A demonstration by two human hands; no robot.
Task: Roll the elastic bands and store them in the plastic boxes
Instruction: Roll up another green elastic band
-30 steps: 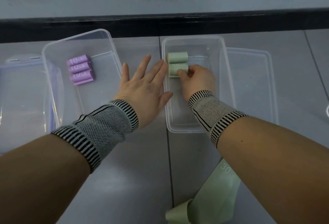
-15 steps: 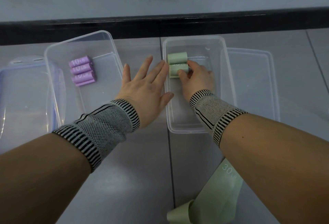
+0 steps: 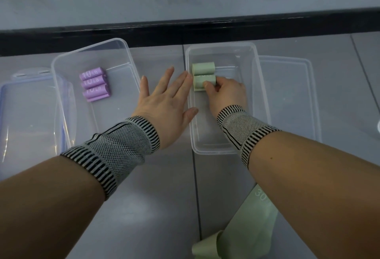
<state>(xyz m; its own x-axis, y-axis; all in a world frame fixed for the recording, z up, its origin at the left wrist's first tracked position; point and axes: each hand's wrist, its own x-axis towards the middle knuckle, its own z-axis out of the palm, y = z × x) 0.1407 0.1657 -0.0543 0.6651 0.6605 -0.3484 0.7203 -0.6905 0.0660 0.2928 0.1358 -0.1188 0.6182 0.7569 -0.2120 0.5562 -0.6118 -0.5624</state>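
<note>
Three purple rolls (image 3: 95,83) marked 10 LB are seen packed side by side at the far end of the left plastic box (image 3: 61,86), so that colour looks finished. In the right plastic box (image 3: 262,94) one green roll (image 3: 203,69) is already laid against the far-left corner, and a second green roll (image 3: 202,81) is being set down just beside it, touching it. One flat green band (image 3: 244,223), printed with a 30, is left unrolled on the bench (image 3: 156,207) near the viewer, partly hidden under the right forearm; that one is judged to be the work remaining, though more bands may lie out of view. Two lids are noted, a blue-tinted lid (image 3: 26,114) at the far left and a clear lid (image 3: 292,98) beside the right box, neither fitted.

The right hand (image 3: 226,94) is reached into the right box, its fingers curled, and the second green roll is pinched at its near side by the fingertips (image 3: 207,85); a loose tail end appears to be tucked under, but this is hard to make out. The left hand (image 3: 164,106) is held flat and spread, palm down, between the two boxes, its fingertips touching the right box's left wall beside the green rolls, nothing gripped. Striped wrist supports (image 3: 117,151) are worn on both arms.
</note>
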